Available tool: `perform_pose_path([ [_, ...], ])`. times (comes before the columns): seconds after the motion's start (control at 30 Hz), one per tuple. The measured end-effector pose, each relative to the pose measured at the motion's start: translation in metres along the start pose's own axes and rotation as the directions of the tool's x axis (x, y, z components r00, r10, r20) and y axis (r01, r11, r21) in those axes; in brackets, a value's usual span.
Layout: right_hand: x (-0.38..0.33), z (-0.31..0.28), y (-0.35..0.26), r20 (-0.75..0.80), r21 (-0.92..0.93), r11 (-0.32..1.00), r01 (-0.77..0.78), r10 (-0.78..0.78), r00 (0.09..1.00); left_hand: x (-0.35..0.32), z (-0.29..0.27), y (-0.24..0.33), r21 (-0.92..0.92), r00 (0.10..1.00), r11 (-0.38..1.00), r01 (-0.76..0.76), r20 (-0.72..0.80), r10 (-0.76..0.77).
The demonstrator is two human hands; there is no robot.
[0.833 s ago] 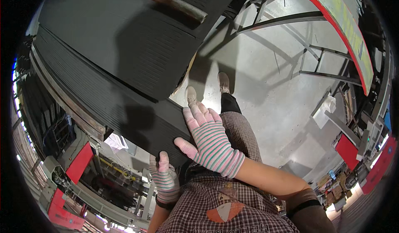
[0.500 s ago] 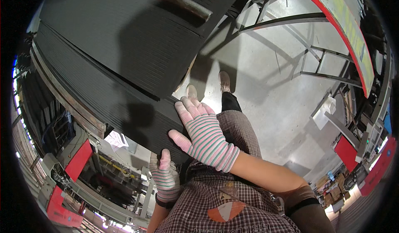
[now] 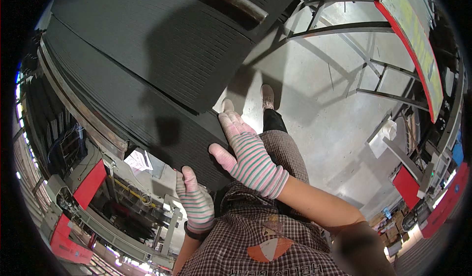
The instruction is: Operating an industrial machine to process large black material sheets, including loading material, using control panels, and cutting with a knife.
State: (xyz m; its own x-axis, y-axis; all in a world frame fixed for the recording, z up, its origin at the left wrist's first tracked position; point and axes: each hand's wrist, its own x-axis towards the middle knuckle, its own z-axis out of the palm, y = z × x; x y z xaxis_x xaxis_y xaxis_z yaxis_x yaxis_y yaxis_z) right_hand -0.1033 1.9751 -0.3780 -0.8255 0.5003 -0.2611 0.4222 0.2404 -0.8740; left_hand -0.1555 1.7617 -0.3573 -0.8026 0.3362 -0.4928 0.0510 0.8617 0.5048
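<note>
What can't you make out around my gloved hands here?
Head view, left hand: some fingers hidden behind its thumb and palm.
Head view, dark sheets: far side cut off by the top edge.
Head view, metal bar: upper end cut off there too.
Head view, right sleeve: lost in a blurred patch.

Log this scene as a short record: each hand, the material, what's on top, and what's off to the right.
Left hand: pink-white-green striped knit glove; thumb up, beside the sheets' near end; grip unclear
Right hand: matching glove; fingers extended, thumb apart, at the near end's right edge; grip unclear
Material: stacked flat dark grey sheets, finely lined
On top: long rusty-brown metal bar
Right: pale grey floor, dark metal frame, red-edged yellow-green panel
</note>
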Motion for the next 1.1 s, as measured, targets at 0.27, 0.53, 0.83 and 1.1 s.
perform_pose_path([
  [0.27, 0.009, -0.014, -0.011, 0.164, 0.124, 0.991, -0.057, 0.036, 0.986, 0.012, 0.017, 0.04, -0.468, 0.991, 0.882, -0.061, -0.134, -0.003],
  [0.53, 0.022, -0.017, 0.004, 0.425, 0.119, 0.929, -0.349, 0.27, 0.864, 0.015, 0.03, 0.038, -0.768, 0.982, 0.627, 0.13, 0.012, -0.188],
  [0.83, 0.011, -0.022, -0.002, 0.446, 0.189, 0.93, -0.316, 0.205, 0.871, -0.012, 0.04, -0.01, -0.405, 0.948, 0.877, 0.258, -0.067, -0.31],
  [1.1, 0.053, -0.017, -0.019, 0.376, 0.073, 0.997, 0.025, -0.051, 0.925, 0.02, 0.023, 0.088, -0.957, 0.985, 0.262, 0.124, 0.086, -0.15],
])
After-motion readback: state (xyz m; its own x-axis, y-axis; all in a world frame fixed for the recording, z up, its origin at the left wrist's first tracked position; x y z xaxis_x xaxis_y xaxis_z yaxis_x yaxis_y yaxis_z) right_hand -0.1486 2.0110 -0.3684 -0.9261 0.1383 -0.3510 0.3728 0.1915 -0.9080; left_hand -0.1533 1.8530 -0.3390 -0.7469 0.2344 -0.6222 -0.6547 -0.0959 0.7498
